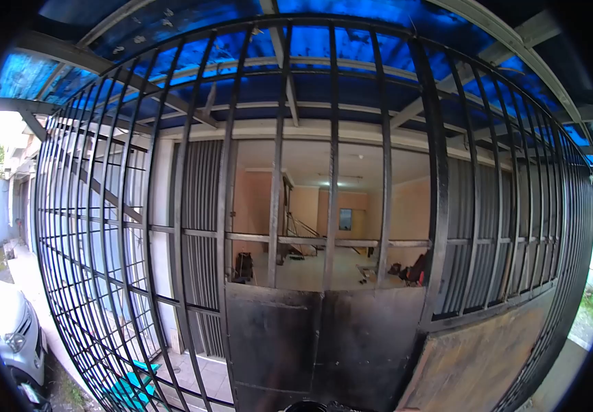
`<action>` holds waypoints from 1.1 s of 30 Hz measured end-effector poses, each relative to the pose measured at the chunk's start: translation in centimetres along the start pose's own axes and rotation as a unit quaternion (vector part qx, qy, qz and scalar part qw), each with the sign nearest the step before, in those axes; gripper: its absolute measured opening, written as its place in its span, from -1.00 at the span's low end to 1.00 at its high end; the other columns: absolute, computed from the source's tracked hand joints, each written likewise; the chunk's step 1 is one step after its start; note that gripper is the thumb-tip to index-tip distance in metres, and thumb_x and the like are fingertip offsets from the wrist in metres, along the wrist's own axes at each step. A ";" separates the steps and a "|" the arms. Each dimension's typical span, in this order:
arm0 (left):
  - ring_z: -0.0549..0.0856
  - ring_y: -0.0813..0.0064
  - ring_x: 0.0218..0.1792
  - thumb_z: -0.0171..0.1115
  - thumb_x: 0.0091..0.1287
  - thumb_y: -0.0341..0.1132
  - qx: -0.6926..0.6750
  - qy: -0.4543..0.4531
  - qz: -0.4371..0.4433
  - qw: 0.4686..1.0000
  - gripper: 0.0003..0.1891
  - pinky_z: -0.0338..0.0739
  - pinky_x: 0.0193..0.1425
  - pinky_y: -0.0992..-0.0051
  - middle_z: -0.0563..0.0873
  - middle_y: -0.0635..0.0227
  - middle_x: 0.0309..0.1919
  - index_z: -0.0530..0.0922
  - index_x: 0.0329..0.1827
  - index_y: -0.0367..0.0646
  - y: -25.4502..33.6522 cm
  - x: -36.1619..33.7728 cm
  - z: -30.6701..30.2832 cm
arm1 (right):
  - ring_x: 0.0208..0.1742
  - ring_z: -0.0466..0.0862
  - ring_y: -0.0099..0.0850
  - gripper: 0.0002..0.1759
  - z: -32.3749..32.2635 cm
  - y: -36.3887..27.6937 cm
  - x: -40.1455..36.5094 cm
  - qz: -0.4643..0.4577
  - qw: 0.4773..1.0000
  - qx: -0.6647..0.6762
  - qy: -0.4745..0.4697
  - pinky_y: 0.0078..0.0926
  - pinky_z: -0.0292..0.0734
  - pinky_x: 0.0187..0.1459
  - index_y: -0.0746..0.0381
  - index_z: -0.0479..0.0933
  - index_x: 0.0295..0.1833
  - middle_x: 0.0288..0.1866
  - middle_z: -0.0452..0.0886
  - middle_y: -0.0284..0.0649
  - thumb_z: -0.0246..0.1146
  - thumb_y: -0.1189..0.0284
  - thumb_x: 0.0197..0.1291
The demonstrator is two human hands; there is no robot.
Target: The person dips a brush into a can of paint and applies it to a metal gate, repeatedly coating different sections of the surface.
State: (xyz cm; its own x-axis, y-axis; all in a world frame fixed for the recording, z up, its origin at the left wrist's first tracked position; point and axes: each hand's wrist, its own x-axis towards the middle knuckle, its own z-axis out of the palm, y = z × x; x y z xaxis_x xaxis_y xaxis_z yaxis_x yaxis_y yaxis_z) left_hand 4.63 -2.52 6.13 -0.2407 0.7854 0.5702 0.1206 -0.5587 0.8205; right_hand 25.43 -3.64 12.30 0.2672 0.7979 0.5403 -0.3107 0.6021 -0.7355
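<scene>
Big barred grille (439, 172) right in front of the person, dark metal panel (276, 350) low in its middle, brown board (482, 350) beside that. Neither hand's in view, so can't tell what the fingers are doing. Any grip's probably steadiest around an upright bar, clear of panel edges

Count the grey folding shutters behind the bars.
2: left shutter and right shutter, one on each side of the room. Bars partly cover both; others may be hidden.
</scene>
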 end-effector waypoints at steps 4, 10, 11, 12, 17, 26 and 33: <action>0.54 0.25 0.18 0.64 -0.36 -0.27 0.008 0.001 -0.008 1.000 0.07 0.40 0.30 0.25 0.55 0.09 0.14 0.21 0.33 -0.21 -0.8 0.1 -0.4 | -0.56 0.62 -0.47 -0.66 0.3 0.3 -0.2 -0.018 1.000 0.011 -0.008 -0.53 0.56 -0.49 0.35 0.55 -0.02 -0.45 0.67 -0.09 0.32 0.31 0.25; 0.58 0.26 0.12 0.67 -0.47 -0.33 -0.077 0.021 -0.021 0.997 0.11 0.46 0.27 0.25 0.56 0.11 0.11 0.26 0.31 -0.22 -1.4 0.1 -0.2 | -0.43 0.68 -0.40 -0.76 0.4 -1.1 -1.3 -0.260 0.950 -0.156 -0.069 -0.44 0.63 -0.38 0.31 0.58 -0.01 -0.29 0.72 -0.07 0.27 0.43 0.26; 0.59 0.25 0.11 0.66 -0.44 -0.33 -0.077 0.019 -0.012 0.997 0.09 0.46 0.26 0.23 0.56 0.10 0.11 0.26 0.31 -0.20 -1.4 0.2 -0.2 | -0.44 0.68 -0.38 -0.78 -0.1 -1.7 -1.4 -0.391 0.875 -0.274 -0.085 -0.45 0.62 -0.39 0.28 0.60 -0.04 -0.30 0.72 -0.08 0.27 0.43 0.24; 0.59 0.24 0.11 0.66 -0.41 -0.33 -0.076 0.020 -0.002 0.997 0.07 0.47 0.25 0.22 0.57 0.09 0.11 0.26 0.31 -0.19 -1.6 0.2 -0.2 | -0.44 0.68 -0.36 -0.80 -0.5 -2.0 -1.5 -0.508 0.766 -0.380 -0.103 -0.45 0.60 -0.40 0.26 0.62 -0.07 -0.30 0.72 -0.09 0.28 0.43 0.22; 0.61 0.32 0.04 0.68 -0.52 -0.29 -0.065 -0.011 0.023 0.998 0.11 0.51 0.17 0.31 0.57 0.13 0.03 0.21 0.23 -0.29 -1.2 0.6 0.2 | -0.51 0.64 -0.35 -0.90 0.2 -0.6 -2.5 -0.501 0.773 -0.371 -0.119 -0.47 0.53 -0.44 0.24 0.62 -0.22 -0.35 0.71 -0.22 0.25 0.45 0.22; 0.61 0.29 0.06 0.71 -0.47 -0.32 -0.037 -0.015 0.048 0.998 0.11 0.49 0.20 0.33 0.56 0.07 0.03 0.17 0.22 -0.31 -2.3 0.4 -0.1 | -0.47 0.68 -0.30 -0.85 0.8 -0.1 -1.9 -0.443 0.811 -0.347 -0.160 -0.42 0.52 -0.48 0.34 0.56 -0.18 -0.36 0.69 -0.14 0.25 0.46 0.25; 0.61 0.29 0.05 0.69 -0.44 -0.35 -0.151 -0.040 0.031 0.987 0.10 0.53 0.17 0.32 0.54 0.05 0.06 0.15 0.23 -0.32 -2.2 0.6 1.1 | -0.50 0.68 -0.45 -0.61 -1.0 1.0 -3.4 -0.281 0.903 -0.277 -0.169 -0.63 0.55 -0.50 0.23 0.61 -0.02 -0.38 0.69 -0.21 0.42 0.58 -0.05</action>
State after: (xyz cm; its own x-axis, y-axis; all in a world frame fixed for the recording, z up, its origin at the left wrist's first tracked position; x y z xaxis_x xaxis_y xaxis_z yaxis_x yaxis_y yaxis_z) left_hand 5.23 -0.47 4.71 -0.1644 0.7594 0.6295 -0.1631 -0.6503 0.7419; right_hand 25.16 -5.75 9.34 -0.0832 0.3903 0.9169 0.3166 0.8828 -0.3470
